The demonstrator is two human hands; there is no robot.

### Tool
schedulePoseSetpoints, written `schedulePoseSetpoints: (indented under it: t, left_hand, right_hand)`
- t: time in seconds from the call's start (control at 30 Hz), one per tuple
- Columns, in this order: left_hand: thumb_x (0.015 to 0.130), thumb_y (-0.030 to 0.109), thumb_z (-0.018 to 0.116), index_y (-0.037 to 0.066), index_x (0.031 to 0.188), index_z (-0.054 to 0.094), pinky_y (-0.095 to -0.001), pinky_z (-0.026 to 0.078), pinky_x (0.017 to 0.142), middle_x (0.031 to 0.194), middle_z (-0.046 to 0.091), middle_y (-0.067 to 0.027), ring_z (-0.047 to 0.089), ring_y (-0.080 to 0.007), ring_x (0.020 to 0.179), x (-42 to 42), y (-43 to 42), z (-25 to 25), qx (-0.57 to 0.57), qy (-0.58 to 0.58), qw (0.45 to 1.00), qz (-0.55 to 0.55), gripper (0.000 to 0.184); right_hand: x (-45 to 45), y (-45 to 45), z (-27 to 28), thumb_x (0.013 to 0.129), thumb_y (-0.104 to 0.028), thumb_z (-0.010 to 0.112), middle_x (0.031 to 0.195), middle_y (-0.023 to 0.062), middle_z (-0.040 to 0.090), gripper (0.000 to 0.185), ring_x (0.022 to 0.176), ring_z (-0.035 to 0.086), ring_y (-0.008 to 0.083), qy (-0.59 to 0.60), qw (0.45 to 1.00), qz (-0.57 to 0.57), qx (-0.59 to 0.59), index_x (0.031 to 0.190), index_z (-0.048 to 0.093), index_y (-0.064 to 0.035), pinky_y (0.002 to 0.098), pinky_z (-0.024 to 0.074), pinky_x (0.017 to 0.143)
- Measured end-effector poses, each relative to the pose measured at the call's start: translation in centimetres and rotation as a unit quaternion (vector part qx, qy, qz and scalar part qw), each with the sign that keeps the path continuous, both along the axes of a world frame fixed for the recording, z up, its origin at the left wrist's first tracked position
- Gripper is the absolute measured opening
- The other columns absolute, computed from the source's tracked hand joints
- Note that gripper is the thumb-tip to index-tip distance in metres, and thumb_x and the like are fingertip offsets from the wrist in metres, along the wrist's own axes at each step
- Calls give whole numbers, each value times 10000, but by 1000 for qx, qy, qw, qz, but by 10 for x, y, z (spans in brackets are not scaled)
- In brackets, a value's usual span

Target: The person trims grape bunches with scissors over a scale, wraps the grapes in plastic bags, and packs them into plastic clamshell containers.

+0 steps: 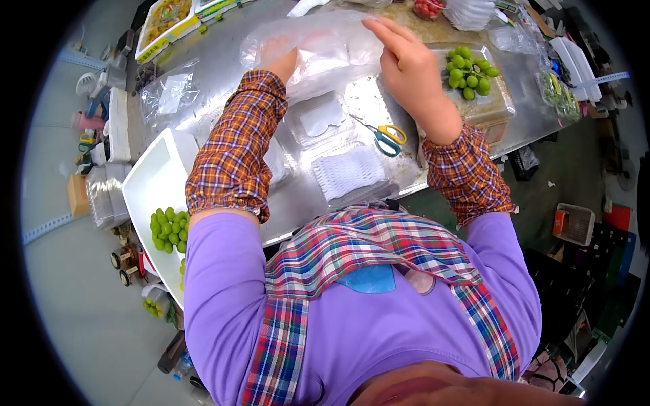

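Observation:
A clear plastic bag (pixel 325 51) stretches between my two hands over the metal table. My left hand (pixel 283 62) is at its left end, with the fingers behind or inside the film, so their grip is hidden. At the right end, my right hand (pixel 409 64) has its fingers pressed together on the bag's edge. Below the bag are a clear plastic tray (pixel 318 120) with a white liner, a white foam net (pixel 347 172) and yellow-and-green scissors (pixel 387 139). A bunch of green grapes (pixel 468 73) sits on a clear container right of my right hand.
A white bin (pixel 152 183) with green grapes (pixel 169 229) stands by my left arm. A flat plastic packet (pixel 169 95) lies at the left of the metal table (pixel 223 51). Yellow-edged fruit boxes (pixel 162 27) and a pack of red fruit (pixel 428 8) are at the back.

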State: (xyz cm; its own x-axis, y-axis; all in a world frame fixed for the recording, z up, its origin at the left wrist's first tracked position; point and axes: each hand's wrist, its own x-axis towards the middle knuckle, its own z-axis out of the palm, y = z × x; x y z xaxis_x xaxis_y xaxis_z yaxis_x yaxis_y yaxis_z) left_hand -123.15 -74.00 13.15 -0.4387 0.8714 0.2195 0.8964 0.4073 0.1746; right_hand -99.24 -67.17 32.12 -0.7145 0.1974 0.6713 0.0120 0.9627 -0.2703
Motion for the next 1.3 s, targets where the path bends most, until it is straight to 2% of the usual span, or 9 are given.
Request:
schedulePoseSetpoints:
  t: [0.13,0.23,0.3,0.43,0.57,0.8,1.0,1.23,1.3]
  left_hand:
    - [908,272,484,25,1122,561,-422,384,976,1157,570,-218,513,-358,1116,-7,-11,-1,100,-103,990,-14,336]
    - [906,224,486,20,1074,584,-419,405,936,1123,590,-199,543,-369,1062,-5,-15,36,16,-255,967,1,283]
    - [860,158,494,20,993,630,-423,442,888,1058,614,-218,571,-366,1013,-22,-5,-19,69,-301,951,34,235]
    - [798,62,516,1,847,658,-404,500,779,915,642,-222,607,-347,924,23,-38,38,-115,21,971,-211,162]
    - [760,24,530,12,758,651,-382,520,685,773,646,-167,629,-330,770,46,-59,25,-121,103,949,-272,122]
    - [855,130,542,24,872,580,-421,469,632,808,606,-189,586,-344,748,41,-65,42,65,-44,987,-138,114]
    - [864,182,549,86,900,598,-434,477,680,831,640,-147,614,-348,801,2,-46,98,56,-115,990,-66,114]
    - [881,202,570,126,987,624,-369,506,639,824,673,-87,653,-285,755,-11,-55,168,185,108,974,-69,141]
    - [885,223,582,114,938,633,-356,504,609,775,663,-69,650,-276,700,-10,-64,198,219,76,972,-43,131]
  right_hand:
    - [6,5,1,773,79,507,1154,153,617,418,1002,617,308,-20,1000,-11,-7,1147,624,-66,337,504,820]
    - [6,8,2,771,79,510,1151,149,619,420,996,620,306,-14,1000,-10,-3,1146,626,-70,338,508,815]
    - [6,8,2,769,80,512,1150,145,620,422,990,622,305,-8,1000,-8,-3,1145,627,-73,338,511,808]
    - [7,10,-5,756,66,524,1141,110,625,416,917,639,292,14,1000,-4,20,1132,627,-76,339,533,746]
    - [11,-2,-2,768,90,517,1157,145,616,424,989,623,301,-21,999,4,-23,1145,625,-71,338,516,797]
    - [23,0,-14,742,66,520,1148,104,622,438,922,643,279,11,1000,5,17,1145,615,-79,337,544,737]
    - [20,-3,-5,770,78,522,1167,111,617,442,977,628,279,7,1000,-8,-13,1166,616,-95,323,522,782]
    - [0,8,-6,733,55,524,1158,92,612,460,873,644,277,19,999,-16,38,1166,595,-84,339,541,696]
    - [-9,17,-4,721,43,523,1157,90,608,455,847,647,283,24,998,-23,58,1158,589,-64,349,544,678]
